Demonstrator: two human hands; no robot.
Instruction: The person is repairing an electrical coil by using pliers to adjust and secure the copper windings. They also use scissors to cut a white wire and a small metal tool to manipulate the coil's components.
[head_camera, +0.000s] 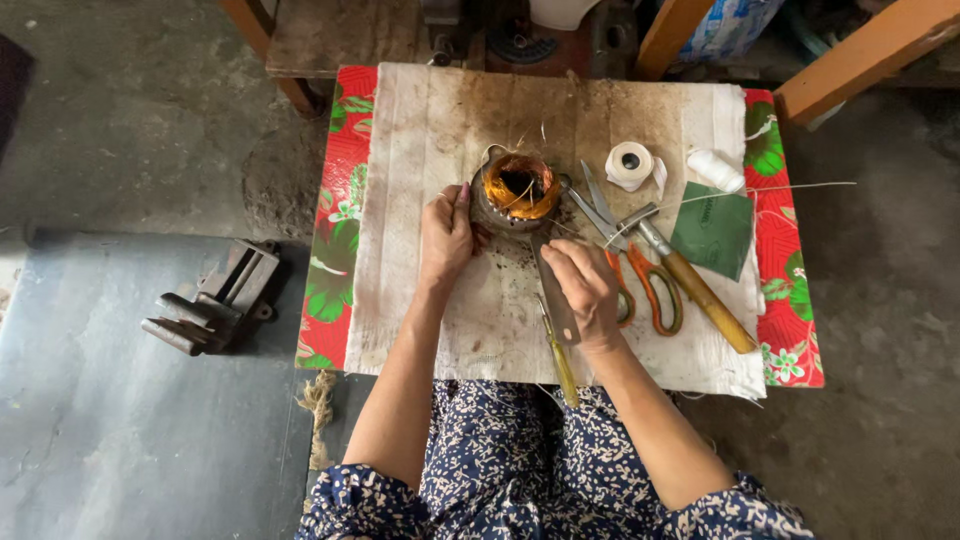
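A round metal motor stator (517, 192) wound with orange copper wire sits on a stained white cloth (440, 130) at the table's middle. My left hand (445, 237) rests against its left side, fingers curled on the rim. My right hand (585, 288) is closed around a flat metal blade (556, 300) whose tip points up at the stator's lower right edge. A yellow-handled tool (561, 362) lies under that hand, reaching the front edge of the table.
Orange-handled scissors (640, 285) and a wooden-handled hammer (690, 285) lie right of my hand. Behind them are a white tape roll (630, 163), a white thread spool (716, 169) and a green card (714, 229). A metal vise (215, 298) sits on the floor at left.
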